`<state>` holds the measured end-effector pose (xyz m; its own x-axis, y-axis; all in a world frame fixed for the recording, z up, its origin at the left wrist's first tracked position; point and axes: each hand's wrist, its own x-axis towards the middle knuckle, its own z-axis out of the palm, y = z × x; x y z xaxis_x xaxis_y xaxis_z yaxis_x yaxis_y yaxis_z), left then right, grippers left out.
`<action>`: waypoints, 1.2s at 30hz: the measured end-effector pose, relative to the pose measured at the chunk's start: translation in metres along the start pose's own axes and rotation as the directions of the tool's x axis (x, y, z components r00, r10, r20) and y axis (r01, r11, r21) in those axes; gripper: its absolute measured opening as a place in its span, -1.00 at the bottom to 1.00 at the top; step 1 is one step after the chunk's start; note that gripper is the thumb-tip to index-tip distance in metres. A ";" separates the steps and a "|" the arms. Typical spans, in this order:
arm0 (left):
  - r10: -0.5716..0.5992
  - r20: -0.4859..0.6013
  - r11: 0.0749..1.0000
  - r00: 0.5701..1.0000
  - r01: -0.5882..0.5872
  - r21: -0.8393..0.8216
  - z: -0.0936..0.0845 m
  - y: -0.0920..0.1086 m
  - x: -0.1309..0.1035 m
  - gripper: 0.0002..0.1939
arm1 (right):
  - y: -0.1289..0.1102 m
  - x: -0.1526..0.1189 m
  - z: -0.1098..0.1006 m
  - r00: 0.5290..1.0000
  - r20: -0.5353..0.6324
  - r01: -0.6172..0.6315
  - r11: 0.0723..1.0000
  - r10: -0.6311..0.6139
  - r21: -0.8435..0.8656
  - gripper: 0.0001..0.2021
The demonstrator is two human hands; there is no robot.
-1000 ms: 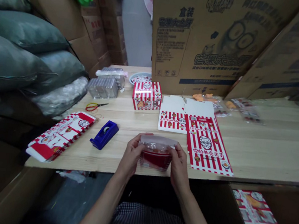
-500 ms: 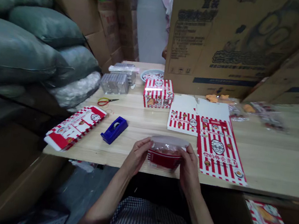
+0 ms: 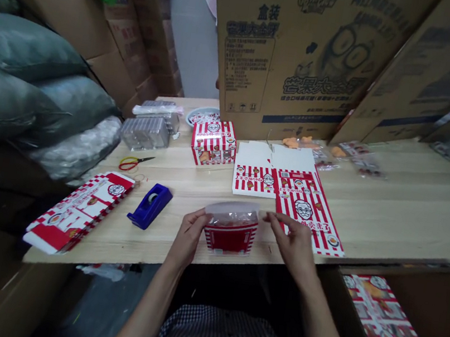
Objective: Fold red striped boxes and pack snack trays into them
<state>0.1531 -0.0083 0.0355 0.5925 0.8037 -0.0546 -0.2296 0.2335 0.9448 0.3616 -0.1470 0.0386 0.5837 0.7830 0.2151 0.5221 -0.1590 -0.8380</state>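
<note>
Head view: the left fingers (image 3: 201, 220) are closing firmly, thumb on the near side, around the left edge of a red-striped pack (image 3: 230, 239). The right fingers (image 3: 279, 225) are bringing thumb and index nearly together just beside its upper right corner; whether they are pinching anything cannot be told. The pack is standing between the two sets of fingers, near the front edge of the counter (image 3: 396, 208); whether its base is touching the wood remains unclear. Contents beneath the clear film are appearing blurred, the left thumb is covering a corner, and the picture's bottom edge is cutting off both forearms. The pack's long axis is running left to right, its red panel facing the wearer. Beyond the right fingers, a printed sheet (image 3: 304, 194) is lying partly hidden by that hand; left of the left fingers, a blue tape dispenser (image 3: 148, 210) is resting.
</note>
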 end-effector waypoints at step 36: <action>-0.435 -0.022 0.872 0.900 0.416 -0.257 -0.028 -0.064 -0.048 -0.60 | 0.023 -0.053 0.066 0.722 0.614 -0.692 0.370 0.319 0.621 -0.76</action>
<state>0.1176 -0.0464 -0.0318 0.6165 0.6336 -0.4675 -0.1525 0.6786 0.7185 0.3018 -0.1530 -0.0251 0.2060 0.8837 -0.4202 -0.5966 -0.2270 -0.7698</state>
